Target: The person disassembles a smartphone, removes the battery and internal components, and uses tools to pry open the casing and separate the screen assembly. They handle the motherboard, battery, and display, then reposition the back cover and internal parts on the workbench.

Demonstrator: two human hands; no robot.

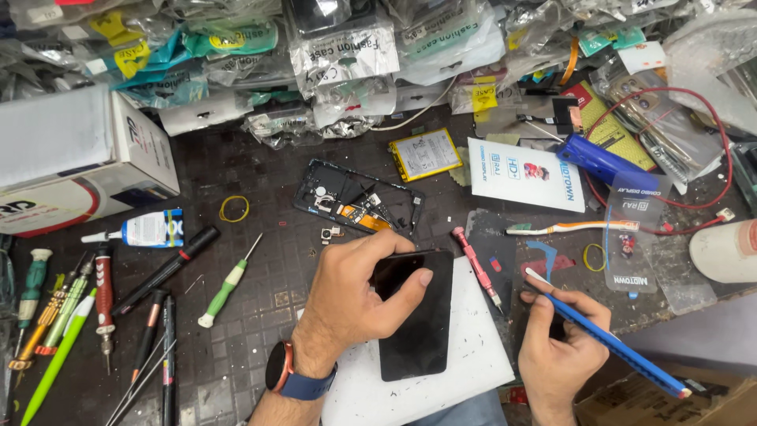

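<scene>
We see the left hand (pixel 351 296) lying curled over the upper left part of a black phone (pixel 416 314), thumb pressed on its dark glass and fingers bent around its far left edge, so it grips the phone and pins it down. The wrist carries a watch (pixel 281 368) on a blue strap. The right hand (pixel 558 341) is closed around a blue tool (pixel 607 342), pinched like a pen between thumb and fingers; its white tip points far-left, just right of the phone and apart from it, and its long handle runs near-right toward a cardboard box (pixel 654 398).

The phone lies flat on a white pad (pixel 473 347) at the near middle of the surface (pixel 244 292). Its long axis runs near to far, tilted slightly, with the far end leaning right.

Just beyond the left hand lies an opened phone frame (pixel 359 201) with orange parts inside, and a flat battery (pixel 426 154) farther off. A red screwdriver (pixel 475 267) lies between the phone and the right hand. A green screwdriver (pixel 229 284), a black pen (pixel 165 268) and a glue tube (pixel 146 229) lie to the left; a toothbrush (pixel 572 227) lies to the right.
</scene>
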